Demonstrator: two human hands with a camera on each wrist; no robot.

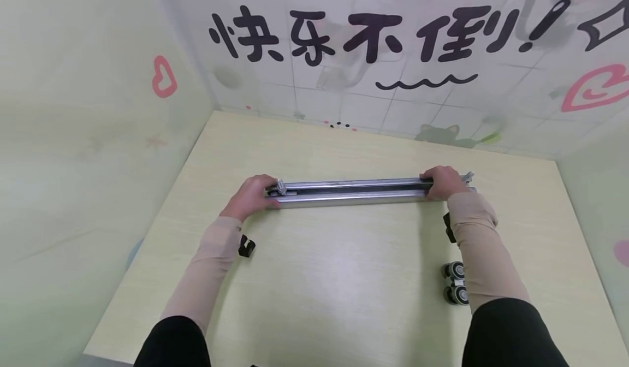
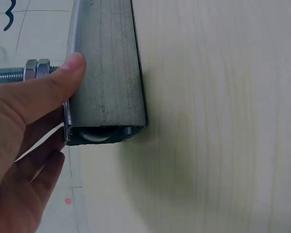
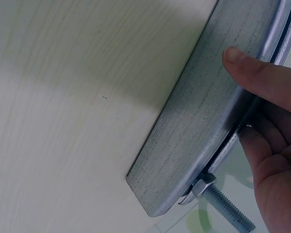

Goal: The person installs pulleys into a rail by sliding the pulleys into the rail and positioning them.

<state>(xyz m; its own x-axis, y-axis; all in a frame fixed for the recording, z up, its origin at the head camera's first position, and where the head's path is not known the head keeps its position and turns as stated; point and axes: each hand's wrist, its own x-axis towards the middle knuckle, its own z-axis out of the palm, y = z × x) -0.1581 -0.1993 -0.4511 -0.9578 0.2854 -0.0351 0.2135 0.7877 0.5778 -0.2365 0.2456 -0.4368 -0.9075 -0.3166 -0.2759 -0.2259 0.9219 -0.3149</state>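
A long silver metal channel rail [image 1: 354,198] lies crosswise on the table, its slot facing up. My left hand [image 1: 249,196] grips its left end, with the thumb over the near side in the left wrist view. Beside that thumb, a threaded bolt [image 2: 8,76] with two nuts sticks out of the slot. Toward the rail's right end, my right hand [image 1: 441,183] holds it between thumb and fingers. Past this hand, another bolt [image 3: 229,209] with a nut stands out of the slot close to the end. Some fingers are hidden behind the rail.
A small black clip-like part [image 1: 247,246] lies by my left forearm. Another black part [image 1: 449,228] and a roller trolley with dark wheels [image 1: 456,283] are partly covered by my right forearm. Printed sheets [image 1: 344,94] enclose the pale wood-grain table [image 1: 334,279] at the back and sides.
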